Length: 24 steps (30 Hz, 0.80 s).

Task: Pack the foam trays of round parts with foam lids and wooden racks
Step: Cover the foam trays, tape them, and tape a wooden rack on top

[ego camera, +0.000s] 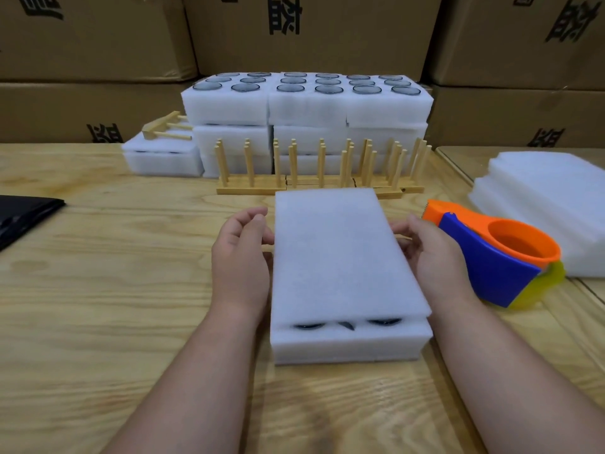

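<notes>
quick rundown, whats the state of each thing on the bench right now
foam lid: lying on the near tray, near edge not flush
near foam tray: covered, dark round parts showing in the gap
left hand: fingers curled at the lid's left edge
right hand: fingers curled at the lid's right edge
tape dispenser: lying idle, untouched
wooden racks: upright, empty
stacked trays: top layer uncovered

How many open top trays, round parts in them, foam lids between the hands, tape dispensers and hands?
Open top trays: 3
Round parts: 18
Foam lid between the hands: 1
Tape dispenser: 1
Left hand, right hand: 2
Total: 25
</notes>
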Each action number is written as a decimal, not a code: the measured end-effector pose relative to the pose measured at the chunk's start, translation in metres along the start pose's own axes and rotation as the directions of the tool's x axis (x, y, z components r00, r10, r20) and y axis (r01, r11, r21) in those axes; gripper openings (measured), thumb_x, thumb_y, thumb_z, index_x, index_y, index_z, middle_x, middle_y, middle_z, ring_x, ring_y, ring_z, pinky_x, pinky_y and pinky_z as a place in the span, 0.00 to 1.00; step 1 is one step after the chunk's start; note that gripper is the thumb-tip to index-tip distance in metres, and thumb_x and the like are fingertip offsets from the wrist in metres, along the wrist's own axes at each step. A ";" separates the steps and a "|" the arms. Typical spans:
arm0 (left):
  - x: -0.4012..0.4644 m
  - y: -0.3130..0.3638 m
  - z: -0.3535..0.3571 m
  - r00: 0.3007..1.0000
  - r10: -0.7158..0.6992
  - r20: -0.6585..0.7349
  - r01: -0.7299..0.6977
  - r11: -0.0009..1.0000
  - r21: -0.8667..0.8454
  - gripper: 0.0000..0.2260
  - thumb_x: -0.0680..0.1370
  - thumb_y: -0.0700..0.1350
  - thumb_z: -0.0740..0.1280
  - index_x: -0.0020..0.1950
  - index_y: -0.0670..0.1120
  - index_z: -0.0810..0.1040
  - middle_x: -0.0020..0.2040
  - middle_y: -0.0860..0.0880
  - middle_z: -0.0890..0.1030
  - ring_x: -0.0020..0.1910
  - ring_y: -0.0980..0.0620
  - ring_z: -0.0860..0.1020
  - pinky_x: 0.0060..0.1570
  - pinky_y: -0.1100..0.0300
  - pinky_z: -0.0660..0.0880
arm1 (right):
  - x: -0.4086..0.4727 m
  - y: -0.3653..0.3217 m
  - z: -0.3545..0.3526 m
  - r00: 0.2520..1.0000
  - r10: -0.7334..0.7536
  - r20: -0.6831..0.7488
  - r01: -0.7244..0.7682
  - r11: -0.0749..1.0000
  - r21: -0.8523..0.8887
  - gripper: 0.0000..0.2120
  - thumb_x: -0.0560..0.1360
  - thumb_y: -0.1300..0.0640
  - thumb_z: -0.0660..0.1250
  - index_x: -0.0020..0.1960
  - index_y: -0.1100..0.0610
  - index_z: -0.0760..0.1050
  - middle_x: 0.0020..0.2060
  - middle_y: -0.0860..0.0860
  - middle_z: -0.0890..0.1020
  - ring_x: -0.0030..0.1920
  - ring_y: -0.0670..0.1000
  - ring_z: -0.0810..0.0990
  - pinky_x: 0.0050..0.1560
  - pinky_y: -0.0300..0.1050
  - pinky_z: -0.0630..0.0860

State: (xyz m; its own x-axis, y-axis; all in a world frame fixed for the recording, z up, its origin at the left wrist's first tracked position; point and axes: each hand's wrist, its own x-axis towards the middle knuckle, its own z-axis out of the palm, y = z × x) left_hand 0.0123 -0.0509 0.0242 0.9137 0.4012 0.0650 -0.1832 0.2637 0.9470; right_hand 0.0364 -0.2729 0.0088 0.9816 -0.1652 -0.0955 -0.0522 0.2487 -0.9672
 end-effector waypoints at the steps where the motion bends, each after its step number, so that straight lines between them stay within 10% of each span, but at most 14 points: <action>1: 0.000 0.000 0.000 1.000 0.005 -0.005 -0.005 1.000 0.025 0.07 0.82 0.44 0.63 0.53 0.50 0.81 0.34 0.53 0.76 0.34 0.54 0.76 0.31 0.58 0.74 | 0.000 0.001 0.000 1.000 -0.003 -0.004 0.003 1.000 0.006 0.17 0.64 0.40 0.70 0.37 0.53 0.81 0.46 0.57 0.87 0.42 0.56 0.85 0.49 0.60 0.80; 19: 0.001 0.000 -0.001 0.999 -0.050 -0.014 0.051 0.997 0.059 0.06 0.80 0.43 0.66 0.50 0.52 0.82 0.33 0.54 0.79 0.30 0.55 0.75 0.28 0.59 0.73 | -0.006 -0.004 0.005 1.000 0.012 -0.027 -0.014 0.995 -0.099 0.19 0.65 0.36 0.68 0.40 0.51 0.82 0.46 0.54 0.88 0.48 0.57 0.86 0.56 0.66 0.80; 24: 0.000 0.000 -0.001 0.999 -0.036 -0.013 0.037 0.997 0.062 0.09 0.78 0.44 0.66 0.44 0.55 0.83 0.34 0.54 0.78 0.32 0.54 0.75 0.30 0.58 0.73 | -0.010 -0.008 0.005 1.000 0.004 -0.030 -0.007 0.995 -0.104 0.17 0.67 0.40 0.68 0.42 0.53 0.82 0.43 0.54 0.87 0.42 0.53 0.86 0.44 0.56 0.80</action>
State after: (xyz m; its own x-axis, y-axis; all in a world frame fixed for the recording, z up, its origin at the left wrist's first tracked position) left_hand 0.0120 -0.0497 0.0238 0.9150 0.4026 0.0266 -0.1264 0.2236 0.9665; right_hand 0.0283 -0.2682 0.0184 0.9754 -0.1933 -0.1060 -0.0776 0.1493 -0.9857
